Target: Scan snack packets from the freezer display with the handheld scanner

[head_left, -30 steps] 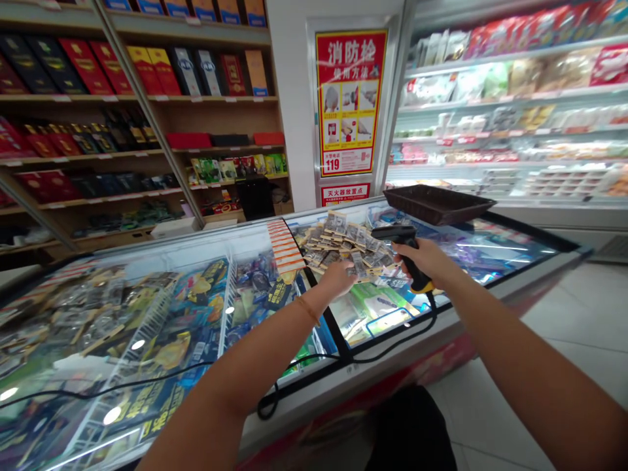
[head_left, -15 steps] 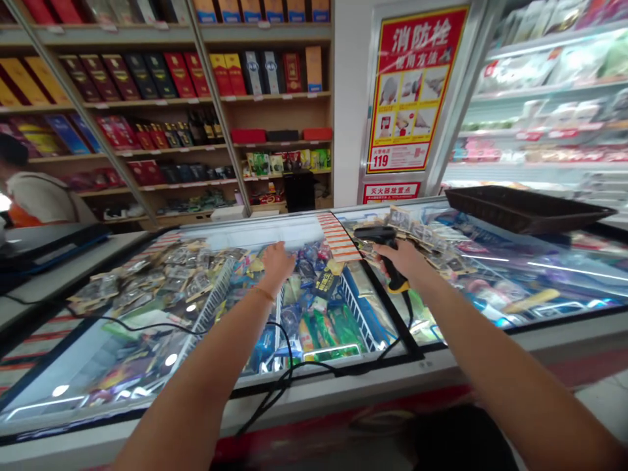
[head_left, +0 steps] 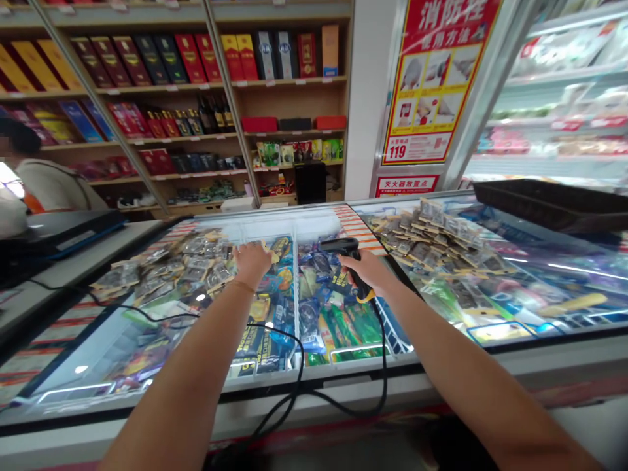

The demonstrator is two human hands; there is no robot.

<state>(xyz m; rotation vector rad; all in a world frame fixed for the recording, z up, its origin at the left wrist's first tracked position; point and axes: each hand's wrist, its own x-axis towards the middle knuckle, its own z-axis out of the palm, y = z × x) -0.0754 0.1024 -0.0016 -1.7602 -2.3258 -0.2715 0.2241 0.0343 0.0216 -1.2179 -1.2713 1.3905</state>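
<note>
My right hand (head_left: 366,269) grips a black and yellow handheld barcode scanner (head_left: 339,247) by its handle, above the glass lid of a chest freezer (head_left: 321,386). The scanner's head points left. My left hand (head_left: 252,263) is held palm down at the right edge of a pile of small clear packets with tan edges (head_left: 196,268). Its fingers bend forward, slightly apart, and their tips are mostly hidden; nothing shows in it. A second pile of similar packets (head_left: 436,239) lies on the lid to the right. The scanner's black cable (head_left: 383,347) loops along the front edge.
Under the glass, white wire baskets hold bagged frozen goods (head_left: 350,327). A dark brown tray (head_left: 549,203) stands on the right end. At left is a counter with a dark flat device (head_left: 88,232) and a person (head_left: 49,176) behind it. Stocked shelves (head_left: 289,85) line the back.
My left hand has moved left to the near pile of packets. My right hand has carried the scanner left, from over the right-hand pile to the middle of the freezer. The view has shifted slightly.
</note>
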